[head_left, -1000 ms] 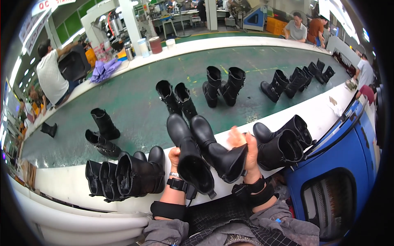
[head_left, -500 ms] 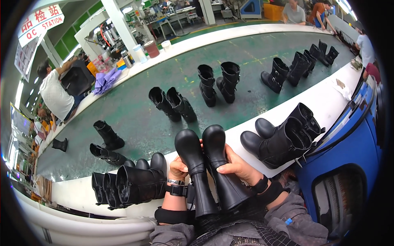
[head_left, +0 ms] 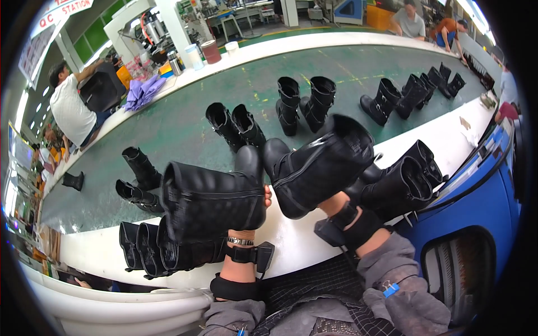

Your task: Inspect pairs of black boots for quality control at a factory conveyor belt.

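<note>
Raised over the white ledge are two tall black boots, one per hand, toes turned in toward each other and openings outward. My left hand (head_left: pixel 267 196) is closed on the left boot (head_left: pixel 210 196), whose side zip line faces me; only some fingertips show beside the heel. Mostly hidden behind the right boot (head_left: pixel 319 168), my right hand (head_left: pixel 333 204) grips it from below. The right boot's wide opening tilts up and right. Close to my left forearm, several black boots (head_left: pixel 147 246) lie on the ledge. Another pair of boots (head_left: pixel 395 187) lies just beyond my right hand.
A green conveyor belt (head_left: pixel 185 129) carries several pairs of black boots. The white ledge (head_left: pixel 286 246) runs along its near side. A blue machine (head_left: pixel 476 207) stands at the right. Across the belt, a person in white (head_left: pixel 78 106) sits near purple cloth (head_left: pixel 143 92).
Both boots have swung from upright, toes up and side by side, to lying sideways with their shafts spread outward. My hands have lifted and moved apart, still holding them.
</note>
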`<state>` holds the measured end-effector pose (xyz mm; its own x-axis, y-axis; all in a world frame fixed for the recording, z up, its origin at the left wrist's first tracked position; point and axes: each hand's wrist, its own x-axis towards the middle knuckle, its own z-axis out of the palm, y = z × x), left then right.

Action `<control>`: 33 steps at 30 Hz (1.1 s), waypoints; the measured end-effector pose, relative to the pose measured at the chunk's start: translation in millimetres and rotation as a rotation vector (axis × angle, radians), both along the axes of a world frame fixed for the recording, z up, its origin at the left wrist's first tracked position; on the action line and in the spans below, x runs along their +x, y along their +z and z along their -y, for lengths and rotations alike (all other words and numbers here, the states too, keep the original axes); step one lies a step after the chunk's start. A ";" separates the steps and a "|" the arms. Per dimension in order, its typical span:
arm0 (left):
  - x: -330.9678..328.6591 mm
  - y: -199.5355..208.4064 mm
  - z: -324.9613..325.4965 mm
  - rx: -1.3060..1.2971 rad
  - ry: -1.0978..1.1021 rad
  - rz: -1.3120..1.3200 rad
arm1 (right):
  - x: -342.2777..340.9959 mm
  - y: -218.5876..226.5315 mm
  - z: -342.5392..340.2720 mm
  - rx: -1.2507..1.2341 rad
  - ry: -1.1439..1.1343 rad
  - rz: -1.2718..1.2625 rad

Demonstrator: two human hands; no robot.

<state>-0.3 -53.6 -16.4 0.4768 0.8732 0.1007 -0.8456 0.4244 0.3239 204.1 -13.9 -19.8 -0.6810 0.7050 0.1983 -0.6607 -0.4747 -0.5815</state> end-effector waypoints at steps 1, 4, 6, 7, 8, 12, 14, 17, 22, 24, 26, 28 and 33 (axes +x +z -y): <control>-1.3 -2.1 -6.2 0.006 -0.054 0.045 | -5.5 -9.5 -3.8 0.013 0.010 -0.020; 0.0 -6.6 -6.4 0.028 0.078 0.070 | -17.2 -20.2 -9.0 -0.247 0.292 -0.286; 5.1 -6.4 -1.6 0.018 0.142 0.018 | -17.6 -15.1 -5.3 -0.238 0.202 -0.235; 7.4 -5.4 1.0 0.009 0.133 0.031 | -17.0 -11.0 -2.4 -0.256 0.127 -0.149; 10.3 -4.3 2.5 -0.008 0.125 0.039 | -14.6 -6.0 -1.3 -0.120 0.195 -0.224; 19.8 -0.1 0.9 0.013 0.043 0.125 | -2.8 4.8 6.8 -0.193 0.141 -0.159; 23.6 1.1 2.0 0.020 0.029 0.144 | 1.9 5.9 9.3 -0.195 0.163 -0.183; 28.1 3.7 4.9 0.001 -0.006 0.171 | 2.8 5.3 11.5 -0.216 0.206 -0.252; 37.1 10.9 9.7 -0.036 -0.059 0.264 | 0.1 4.6 16.7 -0.254 0.219 -0.328; 39.4 12.5 10.4 -0.011 -0.055 0.270 | 1.0 4.2 18.5 -0.263 0.213 -0.346; 40.6 12.8 10.4 -0.011 -0.052 0.270 | 2.3 3.8 19.2 -0.260 0.242 -0.375; 41.0 12.5 10.0 -0.015 -0.067 0.276 | 3.4 3.7 19.6 -0.296 0.245 -0.373; 42.8 14.0 10.8 -0.022 -0.056 0.218 | 2.5 3.5 20.7 -0.280 0.226 -0.381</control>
